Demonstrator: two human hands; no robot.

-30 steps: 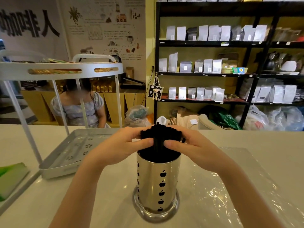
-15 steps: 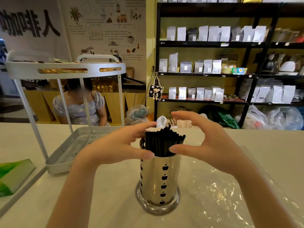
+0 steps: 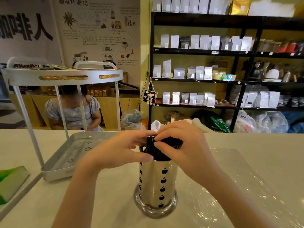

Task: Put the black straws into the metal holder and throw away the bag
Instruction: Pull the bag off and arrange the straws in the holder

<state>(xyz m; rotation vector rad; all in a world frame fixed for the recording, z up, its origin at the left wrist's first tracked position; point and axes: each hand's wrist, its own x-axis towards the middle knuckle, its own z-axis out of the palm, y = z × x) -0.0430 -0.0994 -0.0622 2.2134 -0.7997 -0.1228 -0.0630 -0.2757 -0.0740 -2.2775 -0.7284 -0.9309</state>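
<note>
A shiny metal holder (image 3: 155, 183) with black apple cut-outs stands upright on the white counter in front of me. A bundle of black straws (image 3: 152, 149) sticks out of its top. My left hand (image 3: 115, 152) wraps the left side of the bundle, thumb against the holder's rim. My right hand (image 3: 182, 145) covers the straw tops from the right, fingertips pinching on them. The clear plastic bag (image 3: 230, 186) lies flat and crinkled on the counter, right of and behind the holder.
A white two-tier rack (image 3: 62, 162) stands at the left, its lower tray close to my left hand. A green object (image 3: 9, 180) lies at the far left edge. A seated person (image 3: 72, 112) and black shelves (image 3: 230, 79) of pouches are beyond the counter.
My hands were spread open around the straws half a second ago; now both have closed onto the bundle again, the right one coming down over the straw tops.
</note>
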